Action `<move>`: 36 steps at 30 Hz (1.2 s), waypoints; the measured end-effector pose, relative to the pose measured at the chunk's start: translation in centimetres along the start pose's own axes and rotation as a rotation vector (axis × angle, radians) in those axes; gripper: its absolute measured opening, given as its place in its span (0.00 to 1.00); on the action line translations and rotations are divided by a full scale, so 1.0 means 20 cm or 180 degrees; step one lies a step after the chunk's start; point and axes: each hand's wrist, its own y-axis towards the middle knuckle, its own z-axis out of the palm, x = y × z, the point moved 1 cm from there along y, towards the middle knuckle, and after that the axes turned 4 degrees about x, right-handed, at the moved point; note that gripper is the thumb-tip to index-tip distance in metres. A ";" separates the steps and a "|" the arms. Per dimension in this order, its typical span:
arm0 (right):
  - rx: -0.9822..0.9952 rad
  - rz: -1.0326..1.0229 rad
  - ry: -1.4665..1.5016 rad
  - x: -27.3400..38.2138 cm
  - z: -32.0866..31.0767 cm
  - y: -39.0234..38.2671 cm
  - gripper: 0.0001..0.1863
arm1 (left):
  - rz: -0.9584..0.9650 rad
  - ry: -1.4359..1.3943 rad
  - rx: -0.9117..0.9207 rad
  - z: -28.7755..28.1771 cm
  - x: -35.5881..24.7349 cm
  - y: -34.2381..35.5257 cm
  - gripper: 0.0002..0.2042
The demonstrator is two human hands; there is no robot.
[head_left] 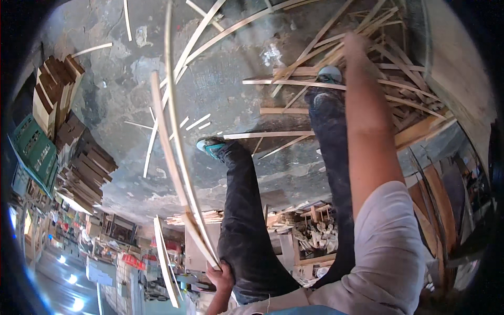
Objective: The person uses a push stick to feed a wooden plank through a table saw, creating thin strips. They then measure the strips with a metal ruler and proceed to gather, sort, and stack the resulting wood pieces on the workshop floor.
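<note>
Long, thin wooden strips [180, 157] rise from my left hand [220, 275], which is closed around their lower ends beside my left thigh. They lean a little to the left and reach far up across the view. My right arm stretches out over my right leg, and my right hand [356, 46] is at a loose pile of wooden strips [388, 26] on the floor. Motion smears that hand, so its fingers and any hold on a strip cannot be made out. One pale strip [283, 82] lies across my right shoe [329, 74].
Scattered offcuts [197, 122] and long strips lie on the worn concrete floor [220, 94]. At the left are stacked wooden blocks [86, 176] and a green plastic crate [34, 152]. Boards [436, 205] lean at the right, and a wall [457, 63] bounds that side.
</note>
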 end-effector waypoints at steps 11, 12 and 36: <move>0.0229 0.1385 0.6581 -0.02 0.07 -0.11 0.17 | 0.0204 -0.0110 0.0056 -0.02 -0.12 0.02 0.12; 0.0473 0.0943 0.6677 -0.04 0.03 -0.26 0.16 | 0.0246 -0.0024 0.0070 -0.02 -0.12 0.02 0.13; 0.0504 -0.1190 0.1659 -0.18 -0.29 -1.01 0.26 | 0.0131 -0.0260 0.0365 0.08 0.06 0.05 0.10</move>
